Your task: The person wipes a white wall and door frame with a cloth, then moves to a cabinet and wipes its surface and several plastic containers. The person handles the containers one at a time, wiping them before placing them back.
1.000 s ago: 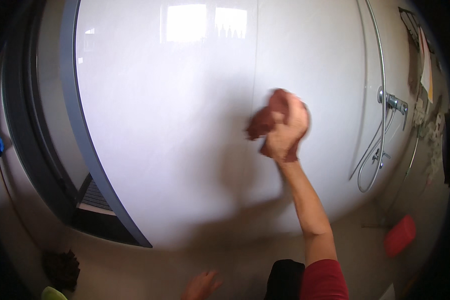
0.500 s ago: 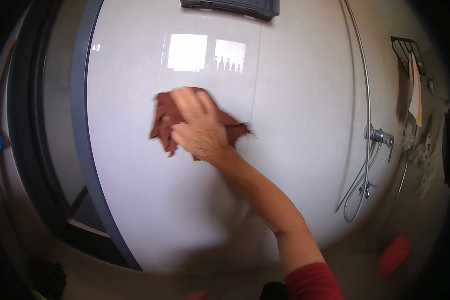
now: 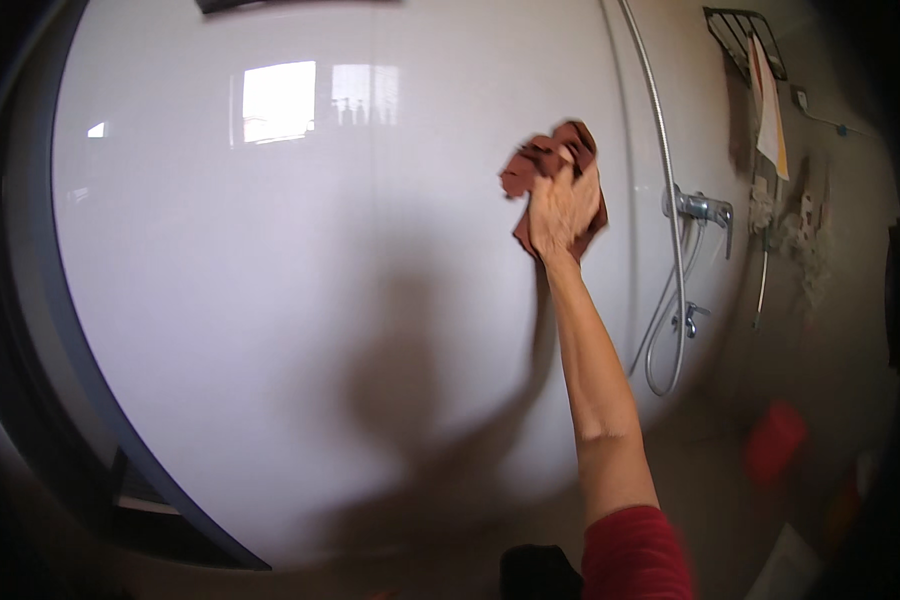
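My right hand [image 3: 562,212] presses a crumpled reddish-brown cloth [image 3: 587,150] to the glossy white wall panel [image 3: 270,260]. The back of the hand faces me, and the cloth bunches out around the fingers, which are partly lost in its folds and slightly blurred. From the lower edge my forearm reaches up, its red sleeve near the elbow. Just to the right of the hand hangs a metal shower hose [image 3: 660,120]. My left hand does not show.
A chrome mixer tap [image 3: 705,208] and a smaller tap [image 3: 692,320] sit on the right wall. Above them, a wire rack [image 3: 750,40] carries a hanging white cloth [image 3: 767,110]. A blurred red object [image 3: 775,440] is low right. A dark door frame [image 3: 65,310] borders the panel's left.
My right hand has swept the cloth rightward and a little up across the panel, toward the shower hose. The view has turned to the right, so fixtures appear farther left.
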{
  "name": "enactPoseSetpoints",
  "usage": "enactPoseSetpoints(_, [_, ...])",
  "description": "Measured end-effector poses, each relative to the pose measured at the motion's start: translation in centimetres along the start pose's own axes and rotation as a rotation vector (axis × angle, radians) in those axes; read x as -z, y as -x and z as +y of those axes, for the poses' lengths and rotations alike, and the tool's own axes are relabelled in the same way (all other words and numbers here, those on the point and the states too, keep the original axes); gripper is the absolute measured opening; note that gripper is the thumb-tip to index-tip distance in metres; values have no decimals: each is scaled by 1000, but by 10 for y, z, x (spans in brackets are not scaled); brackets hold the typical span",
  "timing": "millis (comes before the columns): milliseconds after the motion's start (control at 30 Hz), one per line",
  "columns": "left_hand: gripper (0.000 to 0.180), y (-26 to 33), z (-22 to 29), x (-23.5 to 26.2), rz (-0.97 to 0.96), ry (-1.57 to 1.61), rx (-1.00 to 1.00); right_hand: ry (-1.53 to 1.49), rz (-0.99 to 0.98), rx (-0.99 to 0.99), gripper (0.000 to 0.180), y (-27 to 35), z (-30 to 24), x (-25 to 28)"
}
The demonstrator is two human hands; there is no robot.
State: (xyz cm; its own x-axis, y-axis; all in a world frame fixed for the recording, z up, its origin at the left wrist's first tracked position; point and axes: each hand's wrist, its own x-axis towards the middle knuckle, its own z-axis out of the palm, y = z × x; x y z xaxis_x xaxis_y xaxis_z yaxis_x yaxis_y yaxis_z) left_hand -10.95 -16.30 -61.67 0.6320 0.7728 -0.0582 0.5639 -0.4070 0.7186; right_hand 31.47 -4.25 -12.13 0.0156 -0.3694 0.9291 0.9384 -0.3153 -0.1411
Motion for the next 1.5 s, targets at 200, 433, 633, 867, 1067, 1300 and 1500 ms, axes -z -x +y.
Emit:
enactPoseSetpoints(200, [46,2,10,-20,-75,16,-5,76,-195,-515,43,64,111,39])
enactPoseSetpoints(433, [48,10,-18,-51,-34,-155,-138,291,-240,-1342,33,214,205,51])
enactPoseSetpoints(633, [49,22,24,-14,-164,-157,0,-2116,96,-1080,24,162,11,88])
enactPoseSetpoints(867, [47,48,29,20,26,-158,-46,-964,-518,-102,27,76,-262,121])
enactPoseSetpoints(1067, [46,56,17,39,28,-88,-13,-756,-78,217,28,56,-382,71])
enactPoseSetpoints(1300, [48,79,14,61,107,5,31,-1037,-58,342,28,77,-501,65])
enactPoseSetpoints(1500, [50,81,6,62,76,36,76,-958,-455,893,16,154,-539,118])
